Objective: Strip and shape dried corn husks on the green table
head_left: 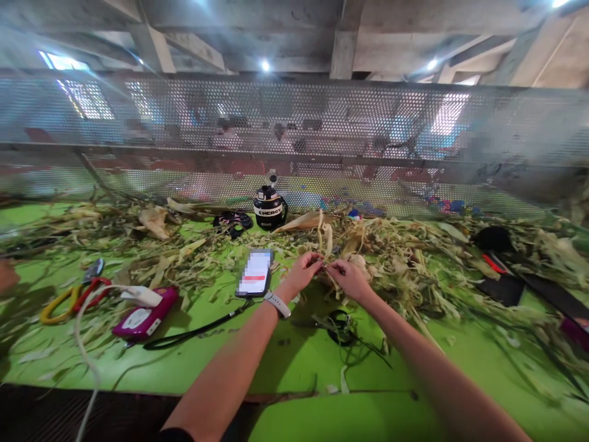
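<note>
My left hand [304, 272], with a pale band [277, 304] on its wrist, is closed in a pinch. Facing it, my right hand [350, 280] also pinches, and the fingertips of both nearly meet. A strip of dried corn husk [327, 239] rises curling from between the fingers. What lies right at the fingertips is too small to make out. Just below the right hand, a small dark coil of string [340, 327] rests on the green table [276, 368]. To the left of my left hand lies a lit phone [254, 273] with a black strap [197, 328].
Loose corn husks [414, 264] cover the back of the table. A black jug [269, 207] stands before a perforated metal screen [193, 123]. At left are scissors [76, 301] and a purple power bank [147, 316] with a white cable. Another person's hand [7, 276] shows at the left edge.
</note>
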A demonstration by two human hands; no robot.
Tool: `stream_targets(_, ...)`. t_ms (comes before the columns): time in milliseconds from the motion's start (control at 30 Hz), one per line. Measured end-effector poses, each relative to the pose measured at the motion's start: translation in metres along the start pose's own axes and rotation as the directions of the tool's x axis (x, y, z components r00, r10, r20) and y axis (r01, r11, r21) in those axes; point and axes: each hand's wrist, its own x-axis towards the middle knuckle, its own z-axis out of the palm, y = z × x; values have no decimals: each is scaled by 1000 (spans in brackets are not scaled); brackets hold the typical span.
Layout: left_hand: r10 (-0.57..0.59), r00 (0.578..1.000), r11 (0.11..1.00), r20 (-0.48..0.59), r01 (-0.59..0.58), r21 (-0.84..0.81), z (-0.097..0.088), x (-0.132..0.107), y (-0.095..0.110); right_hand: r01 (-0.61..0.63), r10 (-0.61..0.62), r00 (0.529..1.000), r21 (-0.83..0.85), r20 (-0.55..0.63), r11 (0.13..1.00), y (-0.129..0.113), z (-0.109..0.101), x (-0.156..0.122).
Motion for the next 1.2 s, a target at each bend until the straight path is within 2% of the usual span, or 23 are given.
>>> stream_targets(100,9,1000,1000,4,-9,1,-3,0,3,40,-38,999,-52,24,998,-4,-3,-1)
stream_targets(267,-65,998,995,5,65,-72,-1,-3,4,152,-145,987,-119,65,981,-6,-2,-4)
stream_targets(333,-92,996,990,-14,90,-104,1,-3,3,232,-220,973,-222,74,947,-6,-1,-6)
stream_targets(467,-144,989,976,-23,138,-169,1,-3,3,345,-332,937,-466,112,815,-7,-2,-9)
stream_targets(567,-172,985,961,4,169,-220,0,-3,4,382,-374,919,-526,126,760,-9,-4,-10)
stream_targets(700,-185,983,951,16,183,-248,0,-4,4,402,-401,907,-547,128,734,-11,-5,-10)
stream_targets(833,-140,990,970,-34,130,-204,2,-4,1,422,-429,895,-547,124,723,-12,-5,-10)
stream_targets(967,-84,994,993,-74,77,-90,2,-4,-2,410,-439,894,-566,93,715,-15,-6,-11)
stream_targets(1200,-8,1000,995,-13,9,100,-2,-3,-1,360,-399,914,-605,76,710,-17,-9,-11)
